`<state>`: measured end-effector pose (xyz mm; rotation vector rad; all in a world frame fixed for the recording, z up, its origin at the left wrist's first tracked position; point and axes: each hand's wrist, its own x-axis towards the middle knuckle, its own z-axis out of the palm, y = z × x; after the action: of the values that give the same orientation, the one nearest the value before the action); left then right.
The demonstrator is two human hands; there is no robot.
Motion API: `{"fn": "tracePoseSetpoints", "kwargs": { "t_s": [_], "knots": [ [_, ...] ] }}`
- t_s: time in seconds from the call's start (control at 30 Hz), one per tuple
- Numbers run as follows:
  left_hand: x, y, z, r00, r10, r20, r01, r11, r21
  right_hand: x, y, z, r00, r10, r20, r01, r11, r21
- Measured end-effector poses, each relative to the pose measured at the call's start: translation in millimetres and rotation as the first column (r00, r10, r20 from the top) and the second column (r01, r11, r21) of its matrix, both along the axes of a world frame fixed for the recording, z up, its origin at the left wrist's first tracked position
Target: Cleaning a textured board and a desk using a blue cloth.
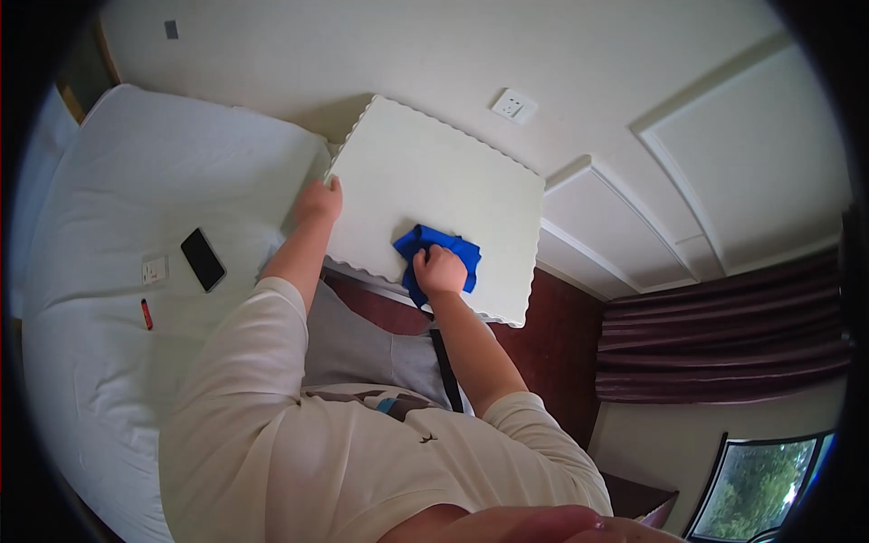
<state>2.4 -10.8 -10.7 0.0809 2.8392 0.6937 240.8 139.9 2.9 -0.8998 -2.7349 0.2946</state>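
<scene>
My right hand (441, 270) presses a crumpled blue cloth (467, 252) against the top of a white table or cabinet (434, 163) with scalloped edges, near the side closest to me. The fingers are bunched on the cloth. At the left edge of that top, my left hand (319, 201) holds the scalloped rim, thumb on the upper surface. The fingers of the left hand beneath the rim are hidden.
A bed with a pale sheet (136, 170) stands at the left, bearing a black smartphone (204, 260), a small clear packet (155, 270) and a red pen-like item (146, 314). Behind is a wall with a socket (514, 106); a purple curtain (719, 332) hangs at the right.
</scene>
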Motion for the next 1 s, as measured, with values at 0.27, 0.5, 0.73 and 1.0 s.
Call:
{"fn": "tracePoseSetpoints", "kwargs": {
  "t_s": [0.27, 0.5, 0.73, 1.0],
  "knots": [
    [3, 3, 7, 1.000, -0.018, -0.015, 0.017, 1.000, -0.014, 47, 83, 2, 0.932, -0.352, 0.086, 0.352, 0.936, 0.013],
    [-3, 13, 8, 1.000, 0.012, 0.026, -0.010, 0.999, -0.053, 14, 145, 11, 0.867, -0.490, 0.088, 0.486, 0.872, 0.062],
    [-4, 7, 5, 0.999, 0.044, 0.016, -0.043, 0.998, -0.050, -39, 208, -2, 0.857, -0.511, 0.070, 0.489, 0.848, 0.204],
    [-3, 6, 18, 0.993, 0.069, 0.097, -0.062, 0.995, -0.072, -125, 232, -1, 0.816, -0.574, 0.063, 0.561, 0.814, 0.151]
  ]
}}
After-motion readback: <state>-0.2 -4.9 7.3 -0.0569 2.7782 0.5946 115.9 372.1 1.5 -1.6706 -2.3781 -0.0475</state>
